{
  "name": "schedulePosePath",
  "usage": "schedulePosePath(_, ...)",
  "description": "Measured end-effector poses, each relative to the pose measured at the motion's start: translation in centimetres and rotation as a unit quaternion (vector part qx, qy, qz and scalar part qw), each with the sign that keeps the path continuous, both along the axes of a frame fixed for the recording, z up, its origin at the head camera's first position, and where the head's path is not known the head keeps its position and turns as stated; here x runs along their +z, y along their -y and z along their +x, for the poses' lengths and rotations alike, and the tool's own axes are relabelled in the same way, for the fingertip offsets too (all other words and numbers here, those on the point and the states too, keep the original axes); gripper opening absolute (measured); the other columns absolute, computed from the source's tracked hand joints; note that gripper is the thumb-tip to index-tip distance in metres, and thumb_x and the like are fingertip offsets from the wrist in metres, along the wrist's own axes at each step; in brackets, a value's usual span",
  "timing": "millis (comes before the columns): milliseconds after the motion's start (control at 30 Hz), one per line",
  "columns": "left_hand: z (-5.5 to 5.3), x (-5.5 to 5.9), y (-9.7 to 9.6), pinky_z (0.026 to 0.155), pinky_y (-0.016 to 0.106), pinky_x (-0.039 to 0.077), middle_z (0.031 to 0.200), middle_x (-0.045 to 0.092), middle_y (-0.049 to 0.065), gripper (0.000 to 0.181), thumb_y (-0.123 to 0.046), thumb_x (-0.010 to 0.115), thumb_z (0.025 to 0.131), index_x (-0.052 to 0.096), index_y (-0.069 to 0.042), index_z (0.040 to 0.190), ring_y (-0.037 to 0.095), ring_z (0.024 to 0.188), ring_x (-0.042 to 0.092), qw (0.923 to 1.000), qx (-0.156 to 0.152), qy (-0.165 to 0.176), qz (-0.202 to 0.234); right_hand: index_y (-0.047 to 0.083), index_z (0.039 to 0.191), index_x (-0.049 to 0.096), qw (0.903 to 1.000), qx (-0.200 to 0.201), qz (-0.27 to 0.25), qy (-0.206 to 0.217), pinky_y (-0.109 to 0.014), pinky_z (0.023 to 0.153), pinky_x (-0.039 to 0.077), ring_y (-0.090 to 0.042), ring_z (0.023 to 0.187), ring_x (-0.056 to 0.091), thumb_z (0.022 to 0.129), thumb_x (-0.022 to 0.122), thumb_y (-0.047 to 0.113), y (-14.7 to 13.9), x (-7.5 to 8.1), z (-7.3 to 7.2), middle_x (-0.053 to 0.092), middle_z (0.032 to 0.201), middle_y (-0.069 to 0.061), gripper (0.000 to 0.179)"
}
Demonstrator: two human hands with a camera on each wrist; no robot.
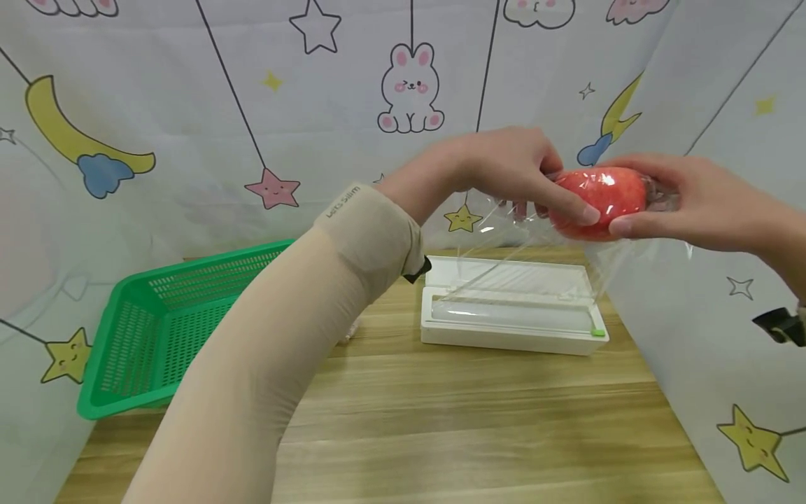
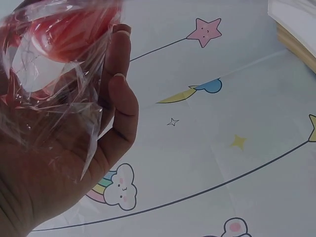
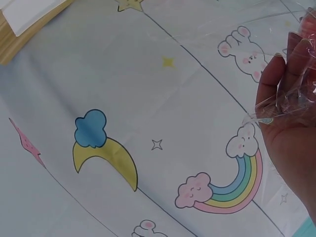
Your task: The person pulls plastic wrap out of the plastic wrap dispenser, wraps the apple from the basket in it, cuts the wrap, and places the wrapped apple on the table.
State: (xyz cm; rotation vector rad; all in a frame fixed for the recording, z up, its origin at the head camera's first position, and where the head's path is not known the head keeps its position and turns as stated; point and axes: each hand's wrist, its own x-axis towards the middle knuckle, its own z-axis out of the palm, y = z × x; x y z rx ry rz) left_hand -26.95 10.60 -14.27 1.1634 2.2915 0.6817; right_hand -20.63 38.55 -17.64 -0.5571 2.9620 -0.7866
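A red fruit [image 1: 601, 196], rounded like an apple, is held up above the back right of the table. Glossy clear cling film [image 1: 661, 196] covers it and lies crumpled at its sides. My left hand [image 1: 522, 168] grips the fruit from the left, thumb across its front. From the other side my right hand [image 1: 705, 199] holds it, thumb near its lower edge. A stretched sheet of film hangs from the fruit to the white cling film box [image 1: 516, 341] below. In the left wrist view, creased film lies over the palm and curled fingers [image 2: 126, 108].
The box's white lid [image 1: 510, 269] stands open at the back, and a green slider [image 1: 597, 333] sits at its right end. At the left is a green plastic basket [image 1: 119, 301]. A small clear-wrapped thing [image 1: 348, 332] shows partly behind my left sleeve. Printed cloth hangs behind the wooden table [image 1: 478, 427].
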Motion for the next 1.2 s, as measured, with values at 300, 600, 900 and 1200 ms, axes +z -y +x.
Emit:
schedulePosePath(300,1.3,0.0,-0.2,0.075,0.031,0.056,0.096,0.076,0.001,0.044,-0.059,0.072,0.095,0.079,-0.016,0.095,0.019,0.088,0.073,0.9995,-0.025,0.018,-0.009,0.008,0.151,0.057,0.9999,0.014,0.001,0.0,-0.023,0.062,0.056,-0.01,0.082,0.064,0.086,0.084,0.015,-0.1,-0.6,1.8,0.067,0.124,-0.013,0.07)
schedulePosePath(600,4.1,-2.8,-0.1,0.073,0.032,0.059,0.1,0.079,-0.001,0.042,-0.06,0.07,0.096,0.081,-0.019,0.096,0.02,0.085,0.075,0.9933,-0.078,0.075,-0.04,0.013,0.15,0.056,0.9944,0.071,-0.032,0.071,-0.03,0.063,0.06,-0.015,0.086,0.067,0.093,0.076,0.014,-0.7,-4.3,5.9,0.071,0.118,-0.002,0.061)
schedulePosePath(900,6.9,-7.8,0.1,0.075,0.034,0.062,0.092,0.079,0.001,0.041,-0.056,0.069,0.098,0.078,-0.016,0.092,0.018,0.081,0.075,0.9766,-0.137,0.148,-0.074,0.024,0.147,0.056,0.9623,0.154,-0.13,0.182,-0.034,0.072,0.064,-0.02,0.101,0.073,0.096,0.071,0.011,0.7,-9.0,10.1,0.07,0.126,0.0,0.055)
schedulePosePath(1200,9.1,-13.9,0.4,0.064,0.03,0.057,0.092,0.08,-0.002,0.031,-0.053,0.07,0.098,0.079,-0.023,0.094,0.017,0.076,0.073,0.9604,-0.127,0.234,-0.081,0.018,0.145,0.056,0.9196,0.195,-0.19,0.283,-0.036,0.074,0.064,-0.022,0.107,0.07,0.099,0.065,0.007,1.4,-13.3,11.9,0.069,0.128,-0.003,0.048)
